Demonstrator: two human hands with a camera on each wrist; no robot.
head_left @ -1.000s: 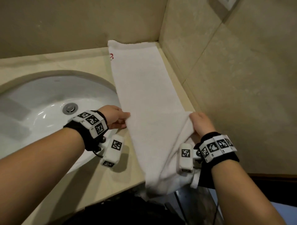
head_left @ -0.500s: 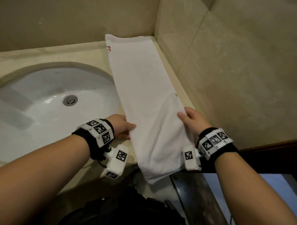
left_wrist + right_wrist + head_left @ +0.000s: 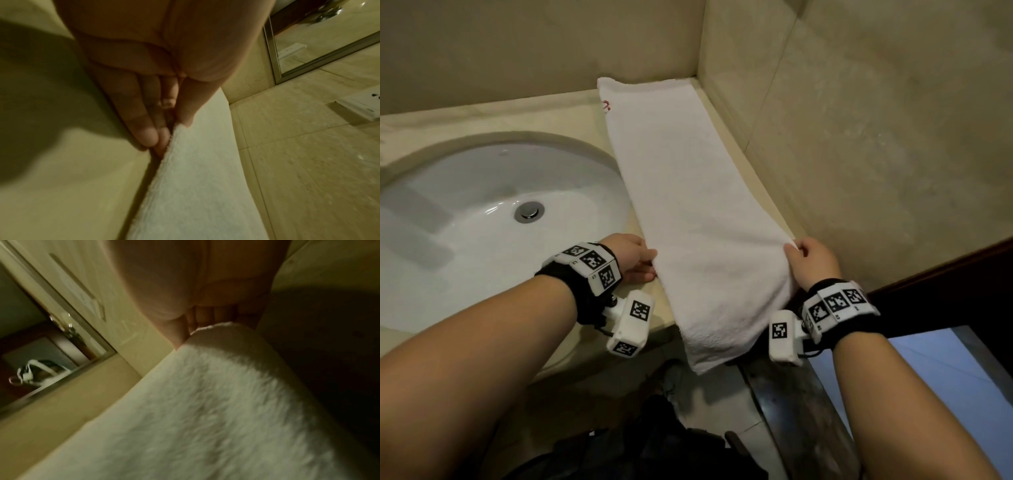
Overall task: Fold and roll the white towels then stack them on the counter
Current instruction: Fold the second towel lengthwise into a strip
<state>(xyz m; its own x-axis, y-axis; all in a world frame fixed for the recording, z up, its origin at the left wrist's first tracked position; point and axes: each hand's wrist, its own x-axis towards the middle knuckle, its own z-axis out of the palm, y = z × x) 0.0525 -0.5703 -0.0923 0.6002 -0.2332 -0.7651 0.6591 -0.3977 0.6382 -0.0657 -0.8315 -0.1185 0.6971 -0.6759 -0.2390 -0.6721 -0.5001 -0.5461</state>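
Head view: white towel (image 3: 688,212) folded into a long narrow strip, laid along the tabletop's (image 3: 493,109) right edge, far end in the back right corner against the walls, near end draped over the front edge and hanging down. Surface smooth and flat over most of its length, terry nap coarser on the hanging part; small red mark at the far left corner. Left hand (image 3: 631,255) at the strip's left edge near the front of the tabletop, thumb on top and fingers (image 3: 645,275) tucked at the edge, pinching it. Right hand (image 3: 813,262) at the right edge opposite, fingers curled round a lifted corner of cloth. White sink (image 3: 482,219) to the left of the strip, with a metal drain (image 3: 529,211). Marker-covered bands on both wrists.

Left wrist view: left hand (image 3: 164,65) seen from beneath, thumb lying on the towel (image 3: 197,186), fingers (image 3: 144,129) straight and pressed under its fuzzy left edge, cloth nipped between them. Beige tabletop (image 3: 72,178) on the left, wall tiles on the right.

Right wrist view: blurred and dim. Right hand (image 3: 205,288) with fingers (image 3: 207,316) curled behind the towel (image 3: 205,410), thumb pressed at its raised rounded fold. Fluffy pile visible.
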